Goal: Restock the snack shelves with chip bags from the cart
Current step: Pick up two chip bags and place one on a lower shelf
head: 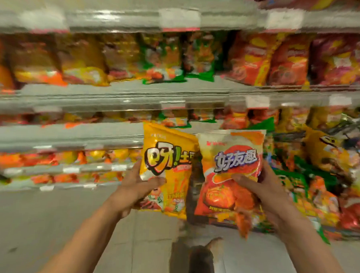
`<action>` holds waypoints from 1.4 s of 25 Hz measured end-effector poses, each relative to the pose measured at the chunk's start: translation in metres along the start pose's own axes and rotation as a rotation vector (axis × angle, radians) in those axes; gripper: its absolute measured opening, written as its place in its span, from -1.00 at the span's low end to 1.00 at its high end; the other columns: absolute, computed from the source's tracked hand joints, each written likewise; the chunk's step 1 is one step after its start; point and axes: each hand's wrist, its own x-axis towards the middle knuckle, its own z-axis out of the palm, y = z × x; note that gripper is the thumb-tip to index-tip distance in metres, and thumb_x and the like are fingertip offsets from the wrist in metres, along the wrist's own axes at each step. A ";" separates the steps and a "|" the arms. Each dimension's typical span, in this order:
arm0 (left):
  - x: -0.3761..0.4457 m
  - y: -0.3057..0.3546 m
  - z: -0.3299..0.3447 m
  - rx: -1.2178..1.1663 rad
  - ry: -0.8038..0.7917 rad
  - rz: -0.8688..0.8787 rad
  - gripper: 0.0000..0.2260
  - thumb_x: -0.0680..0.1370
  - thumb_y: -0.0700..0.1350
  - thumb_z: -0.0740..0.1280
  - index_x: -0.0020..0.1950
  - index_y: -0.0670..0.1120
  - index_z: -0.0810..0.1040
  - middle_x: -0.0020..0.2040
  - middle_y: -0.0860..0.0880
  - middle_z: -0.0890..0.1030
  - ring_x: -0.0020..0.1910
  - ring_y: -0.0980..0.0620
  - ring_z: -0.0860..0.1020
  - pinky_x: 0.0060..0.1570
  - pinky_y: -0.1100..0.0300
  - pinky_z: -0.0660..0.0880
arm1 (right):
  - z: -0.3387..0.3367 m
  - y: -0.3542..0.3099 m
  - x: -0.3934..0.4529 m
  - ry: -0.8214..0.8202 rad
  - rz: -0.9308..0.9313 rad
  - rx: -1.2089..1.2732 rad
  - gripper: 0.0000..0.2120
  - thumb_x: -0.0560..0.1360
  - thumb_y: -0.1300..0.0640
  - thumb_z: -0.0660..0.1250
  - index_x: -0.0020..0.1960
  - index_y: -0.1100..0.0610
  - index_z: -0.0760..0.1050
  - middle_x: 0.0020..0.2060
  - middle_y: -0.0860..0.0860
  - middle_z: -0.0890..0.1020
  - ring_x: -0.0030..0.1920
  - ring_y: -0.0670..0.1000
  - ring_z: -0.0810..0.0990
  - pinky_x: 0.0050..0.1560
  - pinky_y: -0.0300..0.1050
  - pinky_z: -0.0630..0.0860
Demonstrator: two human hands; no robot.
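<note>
Two upright bags: left hand (138, 184) grips yellow bag (167, 169), right hand (261, 190) grips orange bag (229, 174)

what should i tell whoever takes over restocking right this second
Left hand grips a yellow chip bag, thumb across its front.
Right hand grips an orange and white chip bag, thumb on its front.
Both bags are held up in front of the shelves, not yet placed.
The cart stands to the right, with many bags piled in it.
Done: two bags picked up. The shelves already hold blurred rows of bags.
Left: shelve these two, then go on with the cart's load.
</note>
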 end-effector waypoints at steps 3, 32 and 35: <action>-0.072 -0.032 -0.078 -0.124 0.177 0.066 -0.57 0.46 -0.19 0.54 0.28 0.05 0.54 0.10 -0.02 0.74 0.05 -0.05 0.72 -0.16 0.14 0.66 | 0.090 0.008 -0.023 -0.084 -0.015 -0.060 -0.19 0.12 0.08 0.65 0.35 -0.04 0.50 0.09 0.05 0.74 0.06 0.16 0.73 0.02 0.16 0.67; -0.104 -0.146 -0.590 -0.487 0.831 -0.120 -0.56 0.45 -0.10 0.55 0.29 0.00 0.52 0.12 -0.08 0.73 0.01 -0.14 0.73 -0.08 -0.09 0.68 | 0.736 0.191 0.165 -0.526 0.382 -0.317 -0.52 0.47 0.34 0.45 0.37 0.28 0.46 0.21 0.22 0.61 -0.08 0.13 0.66 -0.09 0.06 0.66; -0.085 -0.157 -0.638 -0.503 0.782 -0.126 -0.59 0.47 -0.11 0.55 0.27 0.05 0.53 0.13 -0.06 0.73 0.03 -0.16 0.72 -0.09 -0.07 0.68 | 0.823 0.191 0.198 -0.492 0.357 -0.140 -0.38 0.36 0.31 0.55 0.39 0.18 0.48 0.18 0.10 0.67 -0.01 0.09 0.73 -0.12 -0.02 0.67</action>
